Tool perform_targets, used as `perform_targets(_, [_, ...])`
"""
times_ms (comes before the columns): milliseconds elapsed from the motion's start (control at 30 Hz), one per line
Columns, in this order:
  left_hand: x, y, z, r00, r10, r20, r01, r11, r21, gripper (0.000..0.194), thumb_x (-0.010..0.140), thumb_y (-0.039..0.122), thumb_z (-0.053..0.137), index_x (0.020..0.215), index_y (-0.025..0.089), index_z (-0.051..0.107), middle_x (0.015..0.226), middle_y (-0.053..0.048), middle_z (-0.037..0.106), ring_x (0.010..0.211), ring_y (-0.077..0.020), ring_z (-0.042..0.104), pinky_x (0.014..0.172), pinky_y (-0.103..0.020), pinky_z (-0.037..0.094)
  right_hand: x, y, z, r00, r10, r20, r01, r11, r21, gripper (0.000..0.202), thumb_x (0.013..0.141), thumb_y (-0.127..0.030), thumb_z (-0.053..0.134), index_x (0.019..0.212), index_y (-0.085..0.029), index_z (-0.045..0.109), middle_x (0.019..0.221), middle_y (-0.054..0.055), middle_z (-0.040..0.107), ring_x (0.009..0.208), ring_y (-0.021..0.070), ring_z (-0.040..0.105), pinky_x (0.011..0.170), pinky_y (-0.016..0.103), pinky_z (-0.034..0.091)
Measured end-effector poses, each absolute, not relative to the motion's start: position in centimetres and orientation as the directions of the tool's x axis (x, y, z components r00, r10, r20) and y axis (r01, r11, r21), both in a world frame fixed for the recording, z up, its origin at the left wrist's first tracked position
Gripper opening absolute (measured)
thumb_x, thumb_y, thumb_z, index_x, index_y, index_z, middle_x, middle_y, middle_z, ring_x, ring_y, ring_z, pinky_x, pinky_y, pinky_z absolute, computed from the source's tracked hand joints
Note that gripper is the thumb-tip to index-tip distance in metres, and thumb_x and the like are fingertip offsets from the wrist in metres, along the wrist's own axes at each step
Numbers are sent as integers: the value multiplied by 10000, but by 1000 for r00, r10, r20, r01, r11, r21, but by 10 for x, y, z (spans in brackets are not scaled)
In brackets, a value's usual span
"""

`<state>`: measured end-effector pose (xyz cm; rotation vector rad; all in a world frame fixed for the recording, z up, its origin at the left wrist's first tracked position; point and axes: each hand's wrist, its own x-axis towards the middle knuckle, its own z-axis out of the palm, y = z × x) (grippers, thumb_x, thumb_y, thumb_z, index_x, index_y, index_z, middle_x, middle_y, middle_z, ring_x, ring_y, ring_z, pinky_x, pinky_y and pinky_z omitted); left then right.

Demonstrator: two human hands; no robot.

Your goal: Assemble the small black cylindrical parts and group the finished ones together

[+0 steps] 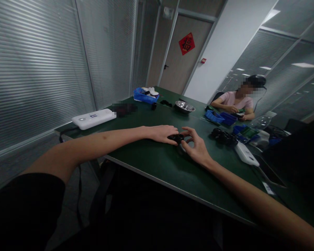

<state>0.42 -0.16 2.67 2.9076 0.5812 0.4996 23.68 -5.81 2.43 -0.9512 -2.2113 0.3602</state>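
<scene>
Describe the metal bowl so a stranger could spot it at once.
Start at the green table and look toward its far end, near the door with the red sign. The bowl sits right of the blue tray; it alone is round, shiny and silver.

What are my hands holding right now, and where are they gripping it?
Both hands meet on a small black object on the green table: left hand at its left end, right hand fingers at its right. The exact grip can't be told.

Small black part [176,138], dark and glossy, shape too small to make out. Lying flat on the green desk [157,164], pinched between both hands, mostly hidden by fingers.
</scene>
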Motion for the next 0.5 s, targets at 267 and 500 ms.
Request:
perform_targets(267, [3,2,24,873,386,297,336,-919,205,423,991,562,529,1083,159,618,1069,-118,647,970,-253,578,829,-346,414,237,-53,20,-421,765,487,574,641,-510,574,904,-439,683,1404,-230,493,1071,75,662,863,240,690,740,381,582])
perform_targets(500, [3,3,22,868,390,308,341,-918,202,453,990,582,521,1097,156,630,1071,-114,651,972,-246,571,834,-338,409,239,-55,21,-432,764,479,548,645,-533,531,911,-370,666,1396,-231,499,1116,97,699,921,264,701,772,402,581])
